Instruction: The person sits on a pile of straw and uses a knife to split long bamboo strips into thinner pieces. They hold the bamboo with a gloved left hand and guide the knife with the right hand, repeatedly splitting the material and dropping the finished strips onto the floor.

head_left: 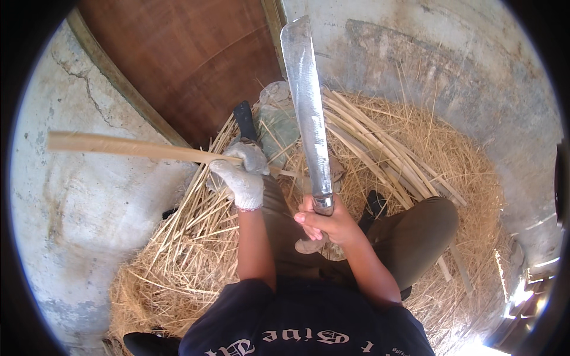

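My left hand [242, 174] wears a pale work glove and grips a long pale bamboo strip [124, 146] that runs out level to the left. My right hand [326, 224] is bare and closed round the handle of a long machete [309, 107], whose blade points up and away from me. The blade's lower part stands just right of the strip's near end. I sit with my knees bent in olive trousers [415, 237] over a heap of straw-like shavings [178, 261].
A bundle of split bamboo strips [380, 148] lies on the heap at the right. A brown wooden door [196, 65] stands ahead, with cracked concrete walls [71, 207] on both sides. A dark sandal [244, 120] and a crumpled sack [279, 127] lie ahead of my knees.
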Demonstrator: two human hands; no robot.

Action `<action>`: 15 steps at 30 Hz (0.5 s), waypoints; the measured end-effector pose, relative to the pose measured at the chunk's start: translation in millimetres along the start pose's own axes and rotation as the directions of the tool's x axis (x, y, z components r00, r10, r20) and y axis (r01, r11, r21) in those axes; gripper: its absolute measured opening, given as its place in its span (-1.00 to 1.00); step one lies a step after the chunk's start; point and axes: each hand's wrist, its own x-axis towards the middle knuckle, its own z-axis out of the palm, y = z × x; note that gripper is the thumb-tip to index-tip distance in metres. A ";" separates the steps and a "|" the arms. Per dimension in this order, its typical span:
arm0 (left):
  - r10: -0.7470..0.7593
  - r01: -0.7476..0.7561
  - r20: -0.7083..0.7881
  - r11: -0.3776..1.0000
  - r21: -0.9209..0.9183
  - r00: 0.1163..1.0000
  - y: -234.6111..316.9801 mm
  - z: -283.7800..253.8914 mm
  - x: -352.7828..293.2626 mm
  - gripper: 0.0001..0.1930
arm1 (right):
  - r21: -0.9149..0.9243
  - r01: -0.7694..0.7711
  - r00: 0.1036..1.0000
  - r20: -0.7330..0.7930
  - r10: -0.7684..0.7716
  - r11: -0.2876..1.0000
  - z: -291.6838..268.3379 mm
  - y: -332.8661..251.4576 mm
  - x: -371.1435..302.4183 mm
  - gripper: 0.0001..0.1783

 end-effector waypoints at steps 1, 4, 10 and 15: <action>-0.055 0.055 -0.017 0.998 -0.017 0.998 -8.5 -0.8 -1.4 -0.11 | -0.005 0.004 1.000 -0.005 -0.004 1.000 -1.3 -1.2 -0.5 -0.66; -0.188 0.186 -0.054 0.982 -0.035 0.981 -33.6 -16.7 -2.8 -0.20 | -0.037 -0.009 0.995 -0.098 0.006 0.999 6.9 -15.5 -2.5 -0.71; -0.278 0.277 -0.002 0.960 -0.031 0.961 -43.8 -18.5 9.5 -0.26 | -0.450 -0.251 0.890 -0.456 0.021 0.857 -8.8 -36.9 -18.2 -0.68; -0.198 0.205 -0.106 0.977 0.059 0.974 -53.0 -2.8 22.4 -0.13 | -0.214 -0.456 0.824 -0.469 0.319 0.864 -36.1 -15.1 -47.3 -0.60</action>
